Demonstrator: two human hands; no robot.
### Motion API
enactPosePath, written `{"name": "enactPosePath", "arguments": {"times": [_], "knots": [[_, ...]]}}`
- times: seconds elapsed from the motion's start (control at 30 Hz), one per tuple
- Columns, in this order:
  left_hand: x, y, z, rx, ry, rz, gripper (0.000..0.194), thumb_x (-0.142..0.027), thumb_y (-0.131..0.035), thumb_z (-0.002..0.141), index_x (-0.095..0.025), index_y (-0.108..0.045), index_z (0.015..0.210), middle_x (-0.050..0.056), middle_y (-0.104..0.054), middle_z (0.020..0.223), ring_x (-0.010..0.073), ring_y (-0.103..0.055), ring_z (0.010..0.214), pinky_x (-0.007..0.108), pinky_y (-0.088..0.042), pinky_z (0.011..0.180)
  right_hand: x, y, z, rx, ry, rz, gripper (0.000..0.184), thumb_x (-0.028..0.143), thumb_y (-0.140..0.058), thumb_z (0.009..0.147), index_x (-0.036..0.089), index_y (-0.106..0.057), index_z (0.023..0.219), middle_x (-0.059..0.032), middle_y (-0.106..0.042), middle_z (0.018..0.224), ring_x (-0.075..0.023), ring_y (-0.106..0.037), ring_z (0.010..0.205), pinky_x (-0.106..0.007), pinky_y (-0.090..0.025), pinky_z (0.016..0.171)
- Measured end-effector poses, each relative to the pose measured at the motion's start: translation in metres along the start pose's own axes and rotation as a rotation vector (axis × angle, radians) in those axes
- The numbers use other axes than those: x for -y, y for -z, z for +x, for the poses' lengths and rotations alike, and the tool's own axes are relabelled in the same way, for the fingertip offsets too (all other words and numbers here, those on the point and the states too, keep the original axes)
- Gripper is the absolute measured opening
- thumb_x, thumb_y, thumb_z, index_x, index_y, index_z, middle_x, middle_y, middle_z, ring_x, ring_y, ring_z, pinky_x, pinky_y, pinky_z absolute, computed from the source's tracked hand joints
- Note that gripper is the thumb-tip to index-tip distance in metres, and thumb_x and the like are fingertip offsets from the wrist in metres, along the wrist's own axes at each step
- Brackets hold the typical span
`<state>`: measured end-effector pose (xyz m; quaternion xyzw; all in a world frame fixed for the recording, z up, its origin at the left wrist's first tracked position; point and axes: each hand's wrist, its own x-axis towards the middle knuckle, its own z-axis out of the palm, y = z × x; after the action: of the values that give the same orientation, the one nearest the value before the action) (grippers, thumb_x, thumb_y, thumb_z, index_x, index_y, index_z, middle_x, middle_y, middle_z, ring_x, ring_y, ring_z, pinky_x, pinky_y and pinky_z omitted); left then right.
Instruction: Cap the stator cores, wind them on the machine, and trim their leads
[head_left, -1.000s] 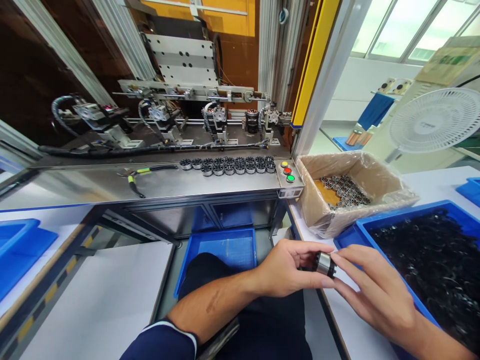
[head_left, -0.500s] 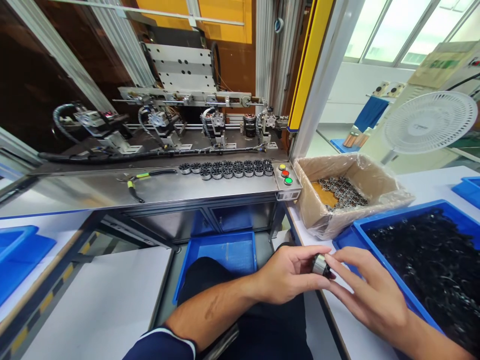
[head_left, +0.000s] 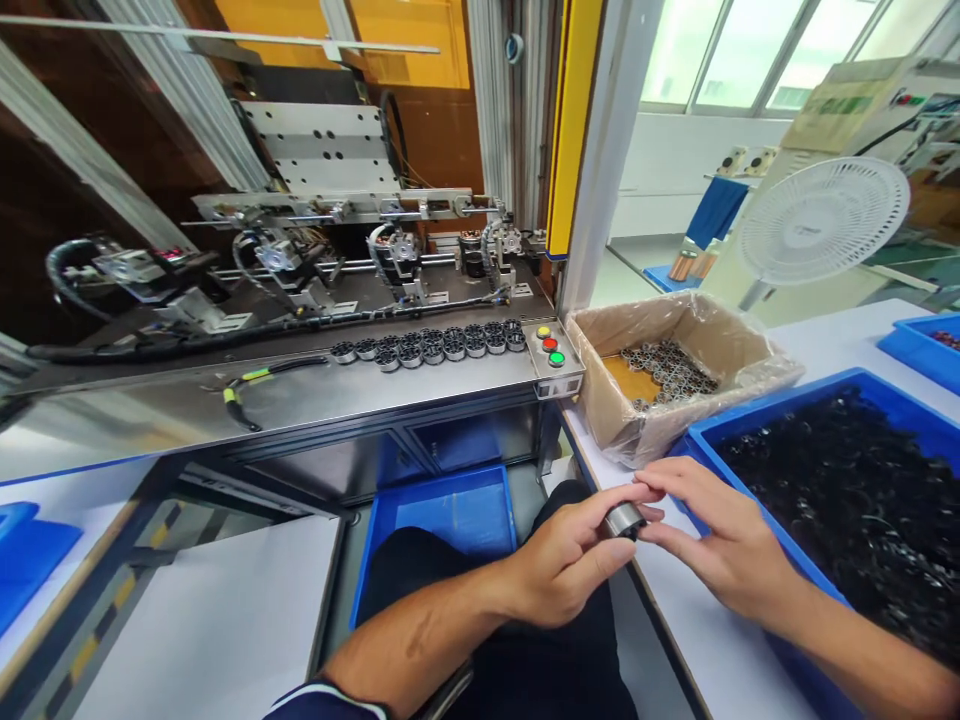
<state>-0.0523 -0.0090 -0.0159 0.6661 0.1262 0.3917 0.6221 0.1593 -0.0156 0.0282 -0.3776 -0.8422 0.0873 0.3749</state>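
Over the right-hand table's edge, my left hand (head_left: 570, 560) grips a stator core (head_left: 624, 519), a short grey metal ring with black plastic at its end. The ring lies tilted between my left thumb and fingers. My right hand (head_left: 720, 540) closes in from the right, its thumb and fingertips pinching at the core's black end. The fingers partly hide that end. Beside my right hand stands a blue bin (head_left: 832, 590) heaped with black plastic parts (head_left: 847, 470).
Rows of similar cores (head_left: 454, 345) stand on the metal ledge beside a button box (head_left: 551, 348). Yellow-black cutting pliers (head_left: 244, 385) lie further left. A plastic-lined carton (head_left: 675, 440) holds more cores. Behind are machine fixtures (head_left: 397, 250) and a fan (head_left: 825, 220).
The core has turned in my hands, showing more of its metal side. My right fingers have shifted to its end. The whole view has swung a little to the right.
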Motion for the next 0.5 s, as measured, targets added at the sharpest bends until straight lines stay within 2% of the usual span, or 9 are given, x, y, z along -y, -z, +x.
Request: {"name": "enactPosePath", "arguments": {"times": [0.07,0.17,0.23,0.27,0.3,0.37,0.43,0.5], "knots": [[0.006,0.002,0.007,-0.004,-0.013,0.088,0.051,-0.031,-0.047,0.1,-0.017,-0.039,0.148,0.017,-0.057,0.143,0.0247,-0.058,0.13,0.043,-0.044,0.112,-0.005,0.009,0.004,0.043,-0.019,0.01,0.025,0.034,-0.065,0.092,0.022,-0.065,0.114,-0.0072,-0.071,0.102,-0.0184,-0.069,0.093,-0.03,-0.059,0.079],[0.034,-0.001,0.025,0.012,-0.013,0.449,0.055,-0.025,-0.045,0.099,-0.015,-0.032,0.152,0.019,-0.045,0.153,0.0263,-0.046,0.141,0.047,-0.036,0.119,-0.015,0.028,0.008,-0.016,-0.109,-0.049,0.028,0.04,-0.068,0.09,0.022,-0.066,0.112,-0.0062,-0.072,0.105,-0.0191,-0.069,0.092,-0.033,-0.059,0.083],[0.065,-0.009,0.036,0.13,0.021,0.729,0.057,-0.02,-0.042,0.098,-0.01,-0.029,0.152,0.023,-0.034,0.159,0.0291,-0.031,0.15,0.051,-0.029,0.122,-0.021,0.038,0.008,-0.115,-0.163,-0.1,0.025,0.037,-0.069,0.089,0.023,-0.067,0.11,-0.0049,-0.072,0.102,-0.0178,-0.068,0.087,-0.032,-0.059,0.08],[0.083,-0.014,0.04,0.23,0.052,0.824,0.056,-0.019,-0.042,0.098,-0.008,-0.029,0.151,0.025,-0.03,0.16,0.031,-0.025,0.152,0.053,-0.027,0.123,-0.023,0.041,0.008,-0.146,-0.176,-0.117,0.023,0.035,-0.069,0.089,0.022,-0.067,0.109,-0.0045,-0.072,0.101,-0.0171,-0.067,0.085,-0.031,-0.058,0.078],[0.1,-0.019,0.043,0.343,0.077,0.877,0.059,-0.023,-0.047,0.097,-0.006,-0.03,0.15,0.028,-0.029,0.159,0.0342,-0.024,0.152,0.055,-0.026,0.122,-0.024,0.042,0.007,-0.164,-0.176,-0.126,0.021,0.033,-0.068,0.09,0.022,-0.067,0.108,-0.0043,-0.072,0.099,-0.0166,-0.067,0.084,-0.03,-0.058,0.076],[0.127,-0.027,0.046,0.413,0.104,0.894,0.068,-0.033,-0.058,0.093,-0.004,-0.033,0.149,0.03,-0.028,0.158,0.0397,-0.024,0.151,0.059,-0.024,0.121,-0.026,0.041,0.005,-0.17,-0.151,-0.141,0.019,0.032,-0.066,0.091,0.021,-0.067,0.107,-0.0049,-0.072,0.098,-0.0167,-0.067,0.085,-0.03,-0.058,0.075],[0.143,-0.033,0.048,0.364,0.147,0.845,0.076,-0.036,-0.066,0.087,-0.006,-0.033,0.149,0.03,-0.029,0.158,0.0419,-0.025,0.15,0.061,-0.023,0.12,-0.027,0.038,0.003,-0.153,-0.103,-0.177,0.021,0.032,-0.066,0.092,0.019,-0.067,0.108,-0.0057,-0.071,0.099,-0.0176,-0.068,0.087,-0.031,-0.058,0.078],[0.148,-0.036,0.05,0.282,0.204,0.796,0.074,-0.031,-0.069,0.085,-0.009,-0.037,0.147,0.029,-0.039,0.153,0.0407,-0.035,0.145,0.059,-0.029,0.118,-0.029,0.033,0.0,-0.134,-0.046,-0.235,0.022,0.032,-0.065,0.092,0.019,-0.066,0.11,-0.0063,-0.071,0.102,-0.0189,-0.069,0.09,-0.032,-0.059,0.082]]}}
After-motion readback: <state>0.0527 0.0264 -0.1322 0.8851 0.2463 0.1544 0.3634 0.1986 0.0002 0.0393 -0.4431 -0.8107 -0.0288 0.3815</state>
